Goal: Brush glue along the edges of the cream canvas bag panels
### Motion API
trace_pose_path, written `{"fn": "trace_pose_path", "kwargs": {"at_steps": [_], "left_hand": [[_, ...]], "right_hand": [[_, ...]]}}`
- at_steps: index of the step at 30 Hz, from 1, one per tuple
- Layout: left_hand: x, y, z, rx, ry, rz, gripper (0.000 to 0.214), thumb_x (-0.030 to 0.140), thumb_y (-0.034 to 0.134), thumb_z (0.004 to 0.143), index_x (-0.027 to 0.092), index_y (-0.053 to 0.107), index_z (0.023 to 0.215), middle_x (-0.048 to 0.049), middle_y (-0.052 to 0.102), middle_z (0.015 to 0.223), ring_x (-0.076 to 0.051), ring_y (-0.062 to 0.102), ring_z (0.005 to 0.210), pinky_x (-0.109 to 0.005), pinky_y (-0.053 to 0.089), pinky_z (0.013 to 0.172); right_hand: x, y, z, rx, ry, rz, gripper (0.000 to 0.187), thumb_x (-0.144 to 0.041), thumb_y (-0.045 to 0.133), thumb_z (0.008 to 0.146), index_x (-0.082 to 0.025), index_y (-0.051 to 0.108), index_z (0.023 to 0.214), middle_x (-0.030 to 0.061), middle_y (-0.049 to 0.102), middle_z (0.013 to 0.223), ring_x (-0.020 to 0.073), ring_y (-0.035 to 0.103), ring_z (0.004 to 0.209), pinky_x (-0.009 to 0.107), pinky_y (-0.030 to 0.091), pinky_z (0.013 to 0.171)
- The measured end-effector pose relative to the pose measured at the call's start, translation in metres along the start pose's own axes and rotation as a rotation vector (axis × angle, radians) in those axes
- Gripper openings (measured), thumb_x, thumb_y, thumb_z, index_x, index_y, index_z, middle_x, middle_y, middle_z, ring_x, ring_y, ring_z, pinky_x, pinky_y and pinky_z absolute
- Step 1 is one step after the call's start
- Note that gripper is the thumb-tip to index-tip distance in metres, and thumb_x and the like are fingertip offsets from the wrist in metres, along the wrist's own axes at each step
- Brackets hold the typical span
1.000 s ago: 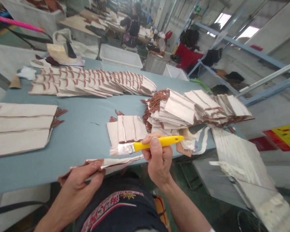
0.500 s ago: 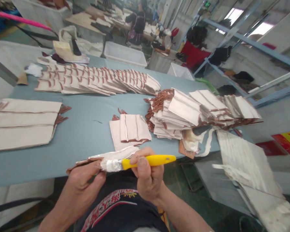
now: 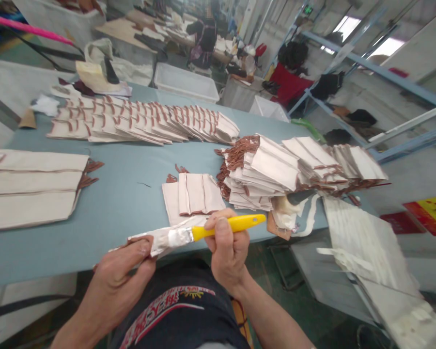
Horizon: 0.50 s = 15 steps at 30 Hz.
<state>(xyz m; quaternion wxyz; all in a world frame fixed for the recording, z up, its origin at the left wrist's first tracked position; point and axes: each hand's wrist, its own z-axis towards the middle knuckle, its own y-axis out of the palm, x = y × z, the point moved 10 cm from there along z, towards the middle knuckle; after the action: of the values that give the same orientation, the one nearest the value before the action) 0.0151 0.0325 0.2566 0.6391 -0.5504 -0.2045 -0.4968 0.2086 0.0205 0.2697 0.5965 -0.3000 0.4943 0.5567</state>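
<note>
A yellow-handled paintbrush (image 3: pixel 240 224) is gripped in my right hand (image 3: pixel 227 247), its bristles smeared white and pointing left. The bristle end meets a cream fabric piece (image 3: pixel 183 225) with brown edging at the table's front edge. Thumb and fingers of my left hand (image 3: pixel 125 271) pinch that piece at its left end. Just beyond, a small pair of cream panels (image 3: pixel 199 194) with brown strips lies flat on the blue-grey table (image 3: pixel 131 203). The underside of the held piece is hidden.
A long overlapping row of cream panels (image 3: pixel 141 118) lies at the back. Larger panels (image 3: pixel 32 189) sit left, and a tall stack (image 3: pixel 269 165) right. White bins (image 3: pixel 187 82) stand behind the table. A person (image 3: pixel 203 39) is farther off.
My right hand has shifted slightly up and right with the paintbrush, whose handle now tilts upward to the right. My left hand still pinches the fabric piece, nearly in place.
</note>
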Motion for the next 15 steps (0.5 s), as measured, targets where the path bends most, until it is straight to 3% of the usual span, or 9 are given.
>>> {"fn": "trace_pose_path", "kwargs": {"at_steps": [3, 6, 10, 15], "left_hand": [[-0.001, 0.0, 0.002, -0.007, -0.026, -0.022, 0.026, 0.025, 0.06, 0.094, 0.026, 0.078, 0.075, 0.0007, 0.079, 0.071, -0.017, 0.072, 0.062, -0.02, 0.057, 0.07], [-0.005, -0.002, 0.004, 0.01, -0.082, -0.017, 0.027, 0.029, 0.061, 0.093, 0.025, 0.082, 0.078, 0.0014, 0.074, 0.066, -0.017, 0.064, 0.056, -0.024, 0.058, 0.074], [-0.028, 0.0, 0.001, -0.04, -0.268, -0.029, 0.03, 0.038, 0.062, 0.094, 0.022, 0.084, 0.083, 0.0023, 0.067, 0.062, -0.018, 0.061, 0.057, -0.024, 0.052, 0.061], [-0.059, 0.008, -0.011, -0.073, -0.496, -0.315, 0.034, 0.048, 0.072, 0.092, 0.021, 0.087, 0.103, -0.0042, 0.084, 0.093, -0.025, 0.074, 0.086, -0.031, 0.06, 0.081]], "right_hand": [[0.001, 0.017, -0.002, -0.112, 0.023, 0.04, 0.039, -0.051, 0.056, 0.115, -0.022, 0.065, 0.09, -0.0082, 0.046, 0.061, 0.0071, 0.032, 0.042, 0.02, 0.026, 0.039], [0.009, 0.02, 0.002, -0.044, 0.087, 0.049, 0.047, -0.061, 0.056, 0.112, -0.022, 0.063, 0.086, -0.0076, 0.044, 0.062, 0.0072, 0.032, 0.043, 0.021, 0.026, 0.039], [0.023, 0.023, 0.02, -0.018, 0.161, 0.052, 0.056, -0.072, 0.057, 0.107, -0.022, 0.061, 0.083, -0.0103, 0.036, 0.056, 0.0072, 0.031, 0.042, 0.02, 0.028, 0.04], [0.016, -0.014, 0.042, 0.187, 0.1, 0.005, 0.054, -0.073, 0.059, 0.105, -0.023, 0.062, 0.084, -0.0113, 0.035, 0.053, 0.0079, 0.034, 0.043, 0.02, 0.033, 0.044]]}}
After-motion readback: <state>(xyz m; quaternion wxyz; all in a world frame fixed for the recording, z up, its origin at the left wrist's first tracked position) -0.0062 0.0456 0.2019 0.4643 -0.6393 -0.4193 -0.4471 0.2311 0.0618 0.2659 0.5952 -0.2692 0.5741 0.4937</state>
